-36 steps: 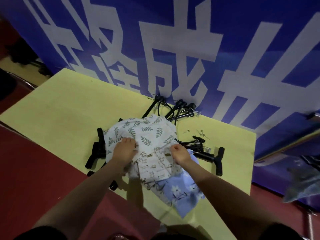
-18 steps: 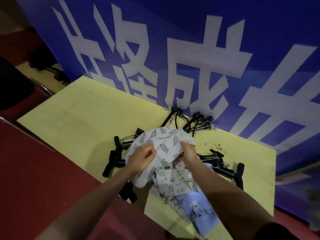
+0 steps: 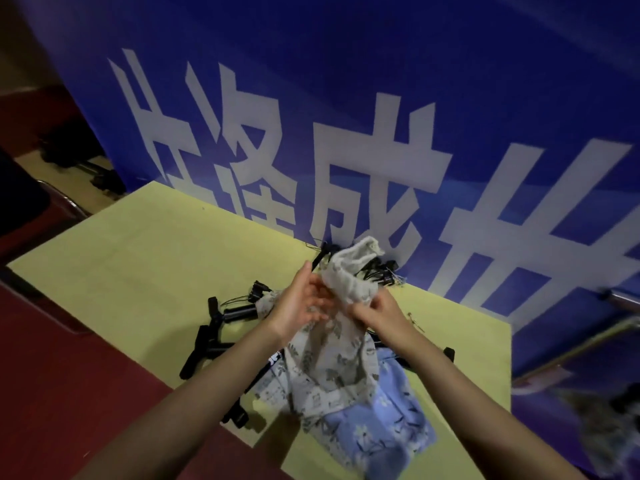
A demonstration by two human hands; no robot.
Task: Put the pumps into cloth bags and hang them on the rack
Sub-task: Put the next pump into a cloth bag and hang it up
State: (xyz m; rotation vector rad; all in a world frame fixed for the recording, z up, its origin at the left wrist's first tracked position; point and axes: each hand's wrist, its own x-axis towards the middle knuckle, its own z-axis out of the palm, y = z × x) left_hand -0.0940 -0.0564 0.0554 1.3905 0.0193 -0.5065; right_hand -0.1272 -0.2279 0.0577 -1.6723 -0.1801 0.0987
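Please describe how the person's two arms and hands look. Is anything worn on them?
Both forearms are bare up to the bottom edge of the picture. The left hand and the right hand wear no gloves. No watch, bracelet or ring can be seen, though the picture is somewhat blurred. No sleeve shows on either arm.
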